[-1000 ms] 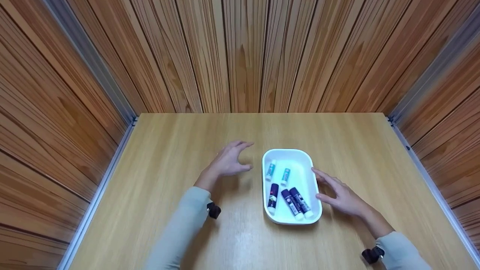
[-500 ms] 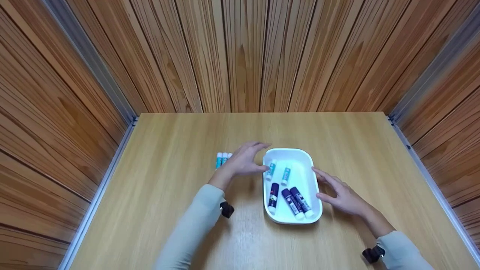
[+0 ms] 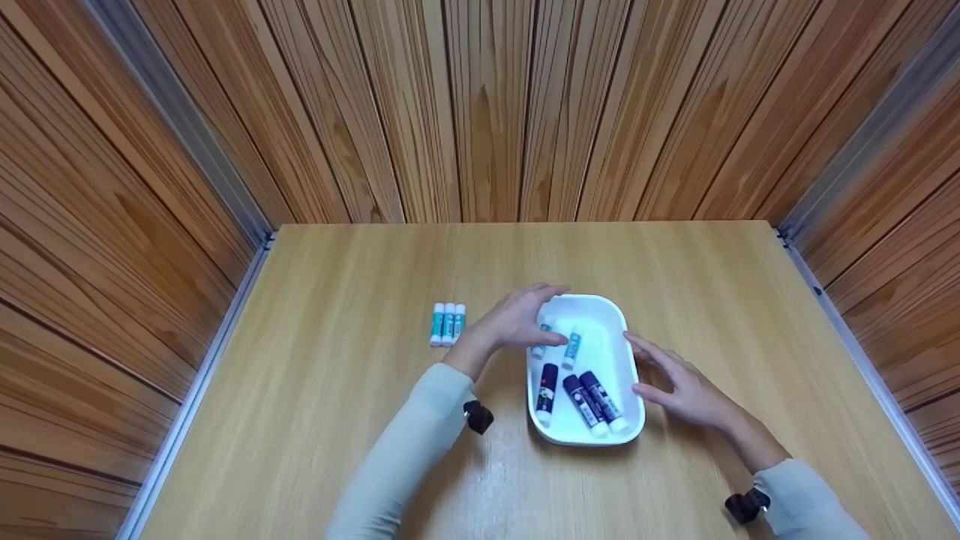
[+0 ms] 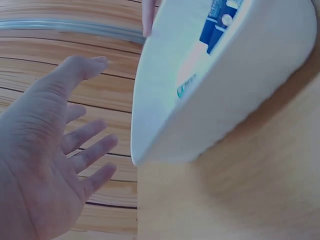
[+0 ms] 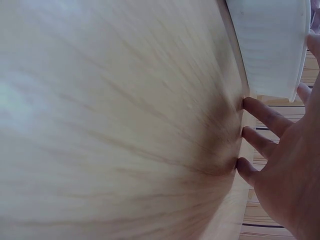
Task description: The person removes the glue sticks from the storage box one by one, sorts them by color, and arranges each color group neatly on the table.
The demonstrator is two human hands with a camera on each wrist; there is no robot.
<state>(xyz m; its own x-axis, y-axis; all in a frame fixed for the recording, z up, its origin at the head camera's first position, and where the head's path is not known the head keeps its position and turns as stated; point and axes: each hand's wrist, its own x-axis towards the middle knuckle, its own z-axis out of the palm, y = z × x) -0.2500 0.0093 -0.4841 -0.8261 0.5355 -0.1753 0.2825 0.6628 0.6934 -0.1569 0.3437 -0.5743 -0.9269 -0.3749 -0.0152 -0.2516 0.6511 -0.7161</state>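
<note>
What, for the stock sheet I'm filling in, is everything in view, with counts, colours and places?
Bin: 1, white, on the table right of centre
Teal sticks: 2, teal and white, in the bin's far half
Dark sticks: 3, dark purplish with white ends, in the bin's near half
Table sticks: 3, teal and white, side by side left of the bin
Table: 1, light wood
Wall panels: several, brown, behind and at both sides
Metal strips: several, grey, at wall corners and table sides
Wrist devices: 2, black, one per wrist
Sleeves: 2, pale, on both arms
Left hand: 1, bare, over the bin's far left
Right hand: 1, bare, at the bin's right side
</note>
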